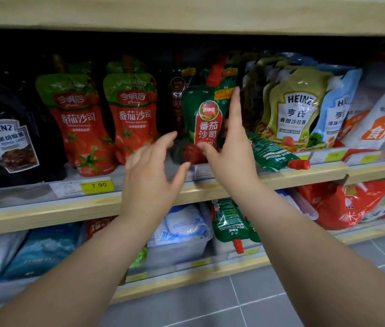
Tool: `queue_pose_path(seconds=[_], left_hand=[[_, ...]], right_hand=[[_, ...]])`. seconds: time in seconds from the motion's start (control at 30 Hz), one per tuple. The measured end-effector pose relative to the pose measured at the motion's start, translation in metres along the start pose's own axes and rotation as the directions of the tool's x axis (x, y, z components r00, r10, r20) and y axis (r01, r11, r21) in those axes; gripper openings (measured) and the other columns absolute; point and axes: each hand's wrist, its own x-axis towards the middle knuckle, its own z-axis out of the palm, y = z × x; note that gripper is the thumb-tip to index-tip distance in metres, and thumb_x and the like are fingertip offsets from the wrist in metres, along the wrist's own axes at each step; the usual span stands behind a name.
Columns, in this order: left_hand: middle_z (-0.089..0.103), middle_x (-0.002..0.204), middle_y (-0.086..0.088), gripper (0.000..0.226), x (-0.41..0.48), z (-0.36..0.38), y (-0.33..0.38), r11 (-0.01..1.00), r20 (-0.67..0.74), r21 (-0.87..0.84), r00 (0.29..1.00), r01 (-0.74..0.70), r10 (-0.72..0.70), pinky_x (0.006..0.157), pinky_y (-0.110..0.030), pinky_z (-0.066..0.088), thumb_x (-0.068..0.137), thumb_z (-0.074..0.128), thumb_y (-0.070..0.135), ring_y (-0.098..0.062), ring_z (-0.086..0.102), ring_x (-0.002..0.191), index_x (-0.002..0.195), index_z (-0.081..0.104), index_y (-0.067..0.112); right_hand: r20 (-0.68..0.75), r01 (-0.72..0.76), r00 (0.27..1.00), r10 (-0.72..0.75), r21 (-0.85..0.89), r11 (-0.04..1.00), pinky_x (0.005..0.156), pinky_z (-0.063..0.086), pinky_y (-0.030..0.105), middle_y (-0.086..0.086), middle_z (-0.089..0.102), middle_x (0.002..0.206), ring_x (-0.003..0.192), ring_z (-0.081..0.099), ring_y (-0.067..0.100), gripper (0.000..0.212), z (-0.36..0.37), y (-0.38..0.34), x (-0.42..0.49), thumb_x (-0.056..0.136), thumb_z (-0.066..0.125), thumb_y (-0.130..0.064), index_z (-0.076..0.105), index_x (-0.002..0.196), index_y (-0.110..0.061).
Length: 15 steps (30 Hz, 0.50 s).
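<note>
A green and red ketchup pouch [204,119] with a red cap stands upright on the middle shelf [269,181]. My right hand [231,147] lies against its right side, fingers straight and pointing up, thumb near its lower front. My left hand [151,168] hovers just left of the pouch, fingers spread and blurred, holding nothing. Another green pouch [274,154] of the same kind lies on its side to the right, red cap toward the shelf edge.
Two red tomato pouches [106,121] and a dark Heinz pouch [9,145] stand to the left. Heinz salad-dressing pouches [297,107] stand to the right. The lower shelf holds white and blue bags and an upside-down green pouch [230,223]. Grey floor tiles lie below.
</note>
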Motion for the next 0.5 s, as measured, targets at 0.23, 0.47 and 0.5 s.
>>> queue_pose_path(seconds=[0.23, 0.47, 0.5], left_hand=[[0.067, 0.112, 0.003, 0.039, -0.030, 0.005, -0.034, 0.936, -0.049, 0.317, 0.983, -0.153, 0.177, 0.102, -0.041, 0.031, 0.088, 0.058, 0.046, -0.024, 0.055, 0.104, 0.118, 0.063, 0.022], [0.067, 0.108, 0.004, 0.037, -0.030, 0.012, -0.043, 0.918, -0.103, 0.337, 0.961, -0.208, 0.256, 0.100, -0.039, 0.033, 0.091, 0.054, 0.047, -0.022, 0.057, 0.101, 0.116, 0.065, 0.023], [0.067, 0.108, 0.004, 0.037, -0.030, 0.011, -0.043, 0.918, -0.104, 0.338, 0.962, -0.206, 0.254, 0.101, -0.039, 0.033, 0.091, 0.054, 0.047, -0.022, 0.057, 0.101, 0.116, 0.065, 0.023]], right_hand=[[0.052, 0.015, 0.999, -0.007, -0.150, 0.989, 0.089, 0.051, 0.050, 0.007, 0.052, 0.131, 0.115, 0.054, 0.024, 0.105, 0.011, 0.000, 0.009, 0.080, 0.072, -0.013, -0.006, 0.147, -0.035], [0.034, 0.030, 0.999, -0.024, -0.203, 0.979, 0.087, 0.050, 0.050, 0.013, 0.051, 0.128, 0.114, 0.052, 0.032, 0.101, 0.028, -0.008, 0.014, 0.079, 0.072, -0.016, 0.000, 0.149, -0.030], [0.031, 0.032, 0.999, -0.026, -0.203, 0.979, 0.087, 0.050, 0.050, 0.013, 0.051, 0.127, 0.114, 0.052, 0.033, 0.101, 0.030, -0.009, 0.015, 0.079, 0.073, -0.016, 0.001, 0.149, -0.029]])
